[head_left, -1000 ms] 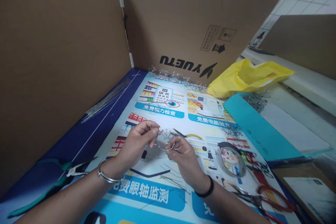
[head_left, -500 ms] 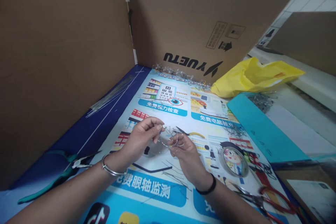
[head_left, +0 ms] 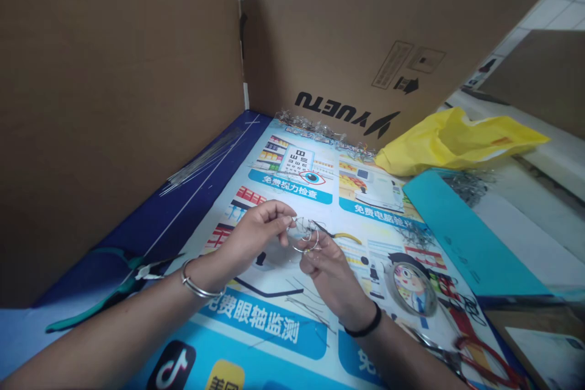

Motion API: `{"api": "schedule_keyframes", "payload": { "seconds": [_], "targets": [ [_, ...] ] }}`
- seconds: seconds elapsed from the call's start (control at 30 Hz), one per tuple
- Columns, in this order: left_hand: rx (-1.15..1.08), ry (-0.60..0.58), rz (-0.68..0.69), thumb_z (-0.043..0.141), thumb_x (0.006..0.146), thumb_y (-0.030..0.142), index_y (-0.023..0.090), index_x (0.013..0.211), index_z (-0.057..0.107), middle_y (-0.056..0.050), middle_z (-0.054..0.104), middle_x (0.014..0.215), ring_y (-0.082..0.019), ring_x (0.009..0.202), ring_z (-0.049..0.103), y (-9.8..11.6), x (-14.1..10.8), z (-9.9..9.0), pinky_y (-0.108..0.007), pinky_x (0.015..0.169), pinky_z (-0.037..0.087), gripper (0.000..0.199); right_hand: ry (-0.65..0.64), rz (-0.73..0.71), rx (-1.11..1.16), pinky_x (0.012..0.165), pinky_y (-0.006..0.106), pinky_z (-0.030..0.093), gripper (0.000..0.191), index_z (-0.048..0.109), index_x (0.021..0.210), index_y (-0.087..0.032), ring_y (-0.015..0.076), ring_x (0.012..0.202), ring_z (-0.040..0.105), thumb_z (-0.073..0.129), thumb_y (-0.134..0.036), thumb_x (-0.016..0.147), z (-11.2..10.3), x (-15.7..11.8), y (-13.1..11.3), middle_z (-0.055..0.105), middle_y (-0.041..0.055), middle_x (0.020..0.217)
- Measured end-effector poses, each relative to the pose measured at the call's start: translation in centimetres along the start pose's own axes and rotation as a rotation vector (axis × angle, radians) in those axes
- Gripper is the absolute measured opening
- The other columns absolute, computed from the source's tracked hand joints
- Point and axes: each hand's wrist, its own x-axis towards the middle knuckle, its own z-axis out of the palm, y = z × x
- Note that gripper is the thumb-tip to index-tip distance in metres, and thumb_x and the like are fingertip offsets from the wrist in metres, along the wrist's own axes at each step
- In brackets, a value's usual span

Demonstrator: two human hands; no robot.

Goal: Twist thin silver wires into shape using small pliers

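Near the middle of the view, a thin silvery wire piece (head_left: 305, 235) bent into loops is held between both hands. The fingertips of my left hand (head_left: 262, 228) pinch its left end. My right hand (head_left: 325, 268) grips its lower right side between thumb and fingers. Just behind the right fingers lie pliers with a yellow handle (head_left: 346, 237). Loose cut wires (head_left: 308, 311) are scattered on the printed poster (head_left: 292, 201) below the hands. How the wire is twisted is too fine to make out.
Teal-handled pliers (head_left: 98, 311) lie at left, by straight wires (head_left: 201, 161). At right are a tape roll (head_left: 414, 288), red-handled scissors (head_left: 484, 356), a teal folder (head_left: 470, 237) and a yellow bag (head_left: 457, 140). Cardboard walls (head_left: 347, 30) stand behind and left.
The camera view has shifted, so the surroundings appear slightly farther right. Both hands still hold the wire piece, and their grip looks nearly the same.
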Motion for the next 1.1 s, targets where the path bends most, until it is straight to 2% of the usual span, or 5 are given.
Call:
{"api": "schedule_keyframes", "payload": {
  "seconds": [0.2, 0.43, 0.7, 0.9, 1.1],
  "targets": [
    [0.036, -0.027, -0.01, 0.062, 0.077, 0.025, 0.015, 0.086, 0.06, 0.0, 0.061, 0.068, -0.009, 0.054, 0.054, 0.6, 0.1, -0.1, -0.024, 0.059, 0.04, 0.014, -0.048, 0.046, 0.089, 0.051, 0.023, 0.029, 0.029, 0.054, 0.089, -0.024, 0.0052, 0.05, 0.036, 0.073, -0.019, 0.068, -0.4, 0.3, 0.0, 0.064, -0.0003, 0.093],
    [0.049, -0.052, -0.01, 0.062, 0.076, 0.026, 0.016, 0.085, 0.06, 0.0, 0.062, 0.072, -0.01, 0.055, 0.054, 1.2, 0.2, -0.3, -0.025, 0.06, 0.041, 0.013, -0.053, 0.057, 0.083, 0.05, 0.024, 0.028, 0.029, 0.052, 0.086, -0.025, 0.0055, 0.048, 0.03, 0.074, -0.022, 0.067, -0.4, 0.3, 0.1, 0.064, -0.0006, 0.096],
    [0.047, -0.082, -0.039, 0.065, 0.074, 0.026, 0.016, 0.081, 0.061, 0.001, 0.061, 0.073, -0.009, 0.054, 0.055, 1.4, 0.3, -0.5, -0.024, 0.058, 0.042, 0.013, -0.077, 0.041, 0.088, 0.053, 0.023, 0.029, 0.025, 0.056, 0.083, -0.023, 0.0065, 0.054, 0.037, 0.074, -0.019, 0.066, -0.2, 0.3, 0.0, 0.06, -0.0024, 0.08],
    [0.061, -0.085, -0.044, 0.063, 0.076, 0.025, 0.015, 0.082, 0.061, 0.001, 0.06, 0.072, -0.008, 0.055, 0.053, 1.2, 0.1, -0.5, -0.024, 0.06, 0.04, 0.012, -0.103, 0.053, 0.134, 0.052, 0.022, 0.029, 0.026, 0.054, 0.083, -0.023, 0.0056, 0.052, 0.036, 0.074, -0.018, 0.067, -0.1, 0.3, -0.2, 0.062, -0.0015, 0.084],
    [-0.026, -0.102, -0.057, 0.062, 0.078, 0.024, 0.014, 0.085, 0.06, 0.0, 0.059, 0.072, -0.008, 0.056, 0.053, 0.4, 0.1, -0.5, -0.023, 0.06, 0.039, 0.013, -0.111, 0.067, 0.173, 0.055, 0.022, 0.031, 0.023, 0.054, 0.088, -0.024, 0.0058, 0.055, 0.04, 0.069, -0.016, 0.072, -0.4, 0.4, 0.0, 0.064, -0.0008, 0.091]
  ]
}}
